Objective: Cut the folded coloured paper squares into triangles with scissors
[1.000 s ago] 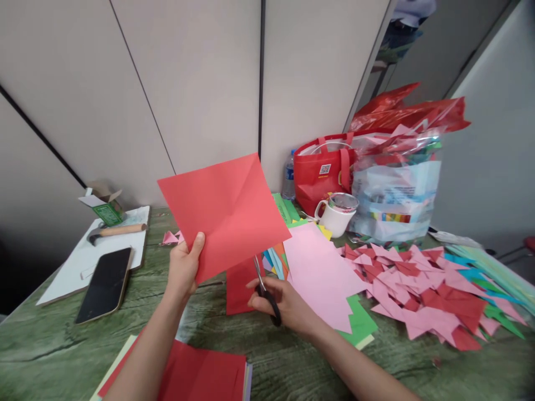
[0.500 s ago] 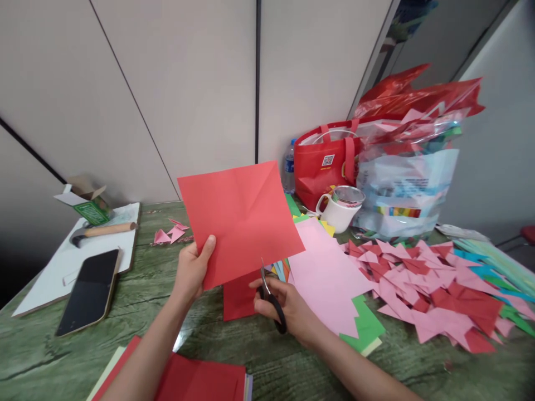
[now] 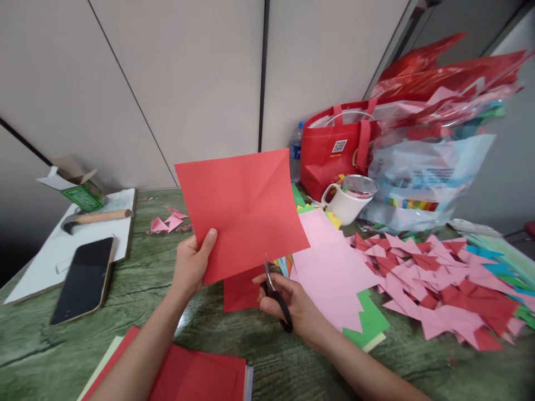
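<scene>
My left hand (image 3: pixel 193 260) grips a red square sheet of paper (image 3: pixel 246 209) by its lower left edge, thumb on the front face. The sheet is held up above the table and shows faint creases. In my right hand (image 3: pixel 292 306) is a pair of scissors (image 3: pixel 278 295) with black handles, its blades pointing up close to the sheet's lower edge. Whether the blades touch the paper I cannot tell. Behind and below the raised sheet lies another piece of red paper (image 3: pixel 242 289), partly hidden.
Pink sheets (image 3: pixel 326 262) with zigzag edges lie to the right, beside a heap of pink and red cut pieces (image 3: pixel 434 278). A white mug (image 3: pixel 346 203) and red bag (image 3: pixel 324 153) stand behind. At left are a phone (image 3: pixel 83 281) and hammer (image 3: pixel 98 217); red sheets (image 3: pixel 200 370) lie in front.
The view has shifted slightly, so the bags and mug appear further right. Both hands keep their hold, and the scissors stay near the sheet's lower edge.
</scene>
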`<state>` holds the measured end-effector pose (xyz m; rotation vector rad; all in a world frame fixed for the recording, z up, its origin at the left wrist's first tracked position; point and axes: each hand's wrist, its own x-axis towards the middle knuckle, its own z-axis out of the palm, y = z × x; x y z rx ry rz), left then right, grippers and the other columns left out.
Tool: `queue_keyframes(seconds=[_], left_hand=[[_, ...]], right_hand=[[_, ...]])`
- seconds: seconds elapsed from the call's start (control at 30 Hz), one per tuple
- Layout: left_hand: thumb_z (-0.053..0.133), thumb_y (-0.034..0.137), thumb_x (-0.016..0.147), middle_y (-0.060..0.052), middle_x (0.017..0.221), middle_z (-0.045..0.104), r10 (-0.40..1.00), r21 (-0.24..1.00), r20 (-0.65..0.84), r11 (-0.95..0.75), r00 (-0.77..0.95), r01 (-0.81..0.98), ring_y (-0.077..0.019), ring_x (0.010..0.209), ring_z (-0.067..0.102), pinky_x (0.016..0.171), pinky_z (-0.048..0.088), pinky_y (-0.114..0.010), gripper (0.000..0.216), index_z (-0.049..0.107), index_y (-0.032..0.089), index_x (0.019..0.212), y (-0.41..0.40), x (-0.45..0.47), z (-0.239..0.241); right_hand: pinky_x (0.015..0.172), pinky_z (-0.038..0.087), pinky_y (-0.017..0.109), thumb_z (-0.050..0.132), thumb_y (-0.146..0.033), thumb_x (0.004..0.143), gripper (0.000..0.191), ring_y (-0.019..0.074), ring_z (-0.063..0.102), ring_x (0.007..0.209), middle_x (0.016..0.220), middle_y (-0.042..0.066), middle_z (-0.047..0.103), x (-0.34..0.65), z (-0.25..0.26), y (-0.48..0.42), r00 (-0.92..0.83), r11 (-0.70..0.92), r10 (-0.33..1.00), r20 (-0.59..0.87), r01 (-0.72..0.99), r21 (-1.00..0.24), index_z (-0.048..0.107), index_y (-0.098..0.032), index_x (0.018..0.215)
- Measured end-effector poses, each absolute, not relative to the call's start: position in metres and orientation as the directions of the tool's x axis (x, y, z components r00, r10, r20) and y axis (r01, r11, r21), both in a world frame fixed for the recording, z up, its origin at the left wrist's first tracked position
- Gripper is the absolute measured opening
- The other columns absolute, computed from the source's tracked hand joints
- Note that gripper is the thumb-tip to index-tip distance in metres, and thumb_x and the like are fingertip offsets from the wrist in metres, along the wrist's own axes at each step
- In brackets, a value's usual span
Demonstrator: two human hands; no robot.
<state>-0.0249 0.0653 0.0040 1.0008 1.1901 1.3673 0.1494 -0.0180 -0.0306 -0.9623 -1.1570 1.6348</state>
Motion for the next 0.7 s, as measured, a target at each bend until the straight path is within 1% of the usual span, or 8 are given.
queue_keyframes(seconds=[0.23, 0.53, 0.7], left_hand=[[0.068, 0.039, 0.06, -0.002, 0.062, 0.066, 0.99, 0.986, -0.025, 0.002, -0.138, -0.168, -0.0156, 0.054, 0.059, 0.049, 0.047, -0.024, 0.031, 0.065, 0.013, 0.077, 0.0625, -0.0257, 0.0015], [0.068, 0.04, 0.058, -0.002, 0.062, 0.067, 0.985, 0.988, -0.02, -0.006, -0.172, -0.153, -0.0173, 0.055, 0.06, 0.049, 0.048, -0.025, 0.034, 0.065, 0.013, 0.078, 0.0602, -0.0243, 0.0031], [0.068, 0.038, 0.059, -0.001, 0.062, 0.066, 0.985, 0.986, -0.014, -0.015, -0.173, -0.166, -0.0159, 0.054, 0.06, 0.049, 0.047, -0.024, 0.03, 0.065, 0.014, 0.076, 0.0603, -0.0257, 0.0037]], right_hand=[[0.054, 0.033, 0.023, 0.069, -0.038, 0.061, 0.039, 0.0094, 0.041, 0.061, 0.071, -0.001, 0.043, 0.1486, -0.028, -0.019, -0.305, -0.21, 0.942, -0.137, -0.223, -0.952, 0.053, -0.018, 0.091], [0.054, 0.034, 0.025, 0.067, -0.041, 0.061, 0.042, 0.01, 0.041, 0.061, 0.071, 0.0, 0.043, 0.15, -0.0269, -0.0189, -0.295, -0.198, 0.946, -0.138, -0.185, -0.963, 0.053, -0.019, 0.093], [0.055, 0.034, 0.025, 0.068, -0.041, 0.06, 0.042, 0.0104, 0.042, 0.062, 0.072, 0.0, 0.044, 0.1505, -0.025, -0.0199, -0.297, -0.214, 0.942, -0.157, -0.171, -0.962, 0.053, -0.019, 0.093]])
